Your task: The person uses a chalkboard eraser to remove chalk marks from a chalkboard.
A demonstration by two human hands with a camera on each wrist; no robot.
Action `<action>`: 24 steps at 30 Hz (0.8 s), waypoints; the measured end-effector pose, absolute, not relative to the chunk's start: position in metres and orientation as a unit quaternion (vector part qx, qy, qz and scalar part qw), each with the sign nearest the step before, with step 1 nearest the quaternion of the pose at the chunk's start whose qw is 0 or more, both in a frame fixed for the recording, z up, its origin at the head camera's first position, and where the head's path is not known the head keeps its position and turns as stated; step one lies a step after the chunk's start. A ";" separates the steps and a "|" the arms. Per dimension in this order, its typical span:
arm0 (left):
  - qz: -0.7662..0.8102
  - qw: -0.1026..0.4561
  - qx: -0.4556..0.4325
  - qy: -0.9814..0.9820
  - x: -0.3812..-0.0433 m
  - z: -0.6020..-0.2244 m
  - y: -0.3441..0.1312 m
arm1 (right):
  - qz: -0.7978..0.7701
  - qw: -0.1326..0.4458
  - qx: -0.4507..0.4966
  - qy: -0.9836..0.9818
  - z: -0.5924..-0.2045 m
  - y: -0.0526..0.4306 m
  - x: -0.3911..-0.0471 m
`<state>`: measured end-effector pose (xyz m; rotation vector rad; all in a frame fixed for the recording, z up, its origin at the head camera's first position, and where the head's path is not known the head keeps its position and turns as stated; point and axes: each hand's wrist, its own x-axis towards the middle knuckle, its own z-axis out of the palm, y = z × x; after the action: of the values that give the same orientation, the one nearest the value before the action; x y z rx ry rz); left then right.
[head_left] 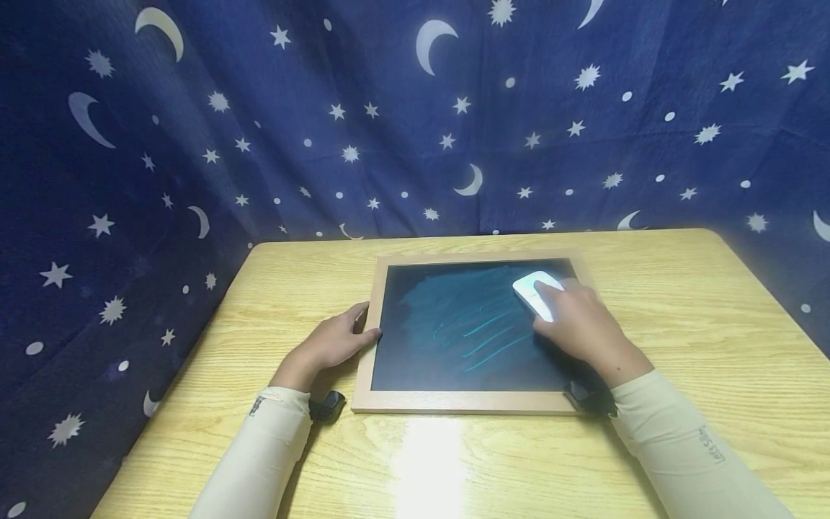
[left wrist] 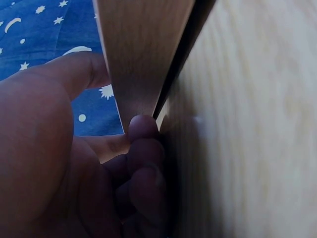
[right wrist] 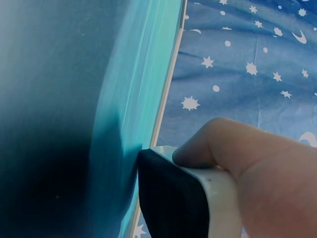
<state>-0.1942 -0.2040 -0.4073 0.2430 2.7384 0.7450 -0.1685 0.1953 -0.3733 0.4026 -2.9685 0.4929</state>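
Note:
A chalkboard (head_left: 415,367) in a light wooden frame lies on the table, smeared with blue-green chalk and marked with several slanted strokes. My right hand (head_left: 577,324) grips a white eraser (head_left: 534,285) over the board's upper right part. In the right wrist view the dark pad of the eraser (right wrist: 173,196) faces the chalk-smeared surface. At the board's left side, my left hand (head_left: 333,340) holds the frame, thumb on its top face. The left wrist view shows curled fingers (left wrist: 146,144) against the frame's side edge (left wrist: 143,54).
The wood-grain table (head_left: 292,288) extends around the board on every side. A dark blue curtain (head_left: 389,86) with moons and stars hangs behind the table and along its left. Dark wrist devices (head_left: 328,407) sit below both wrists.

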 end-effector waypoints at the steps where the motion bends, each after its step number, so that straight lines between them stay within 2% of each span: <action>1: 0.258 0.146 0.085 0.951 -0.194 -0.407 -0.204 | 0.161 0.053 0.133 -0.976 -0.373 0.195 -0.168; 15: 0.255 0.145 0.079 0.953 -0.195 -0.406 -0.204 | 0.137 0.079 0.170 -0.973 -0.371 0.185 -0.160; 24: 0.259 0.145 0.079 0.952 -0.195 -0.407 -0.204 | 0.134 0.072 0.186 -0.971 -0.374 0.171 -0.153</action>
<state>-0.1948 -0.2038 -0.4066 0.2263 2.7417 0.7450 -0.1527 0.1705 -0.3744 0.5601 -2.9176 0.4035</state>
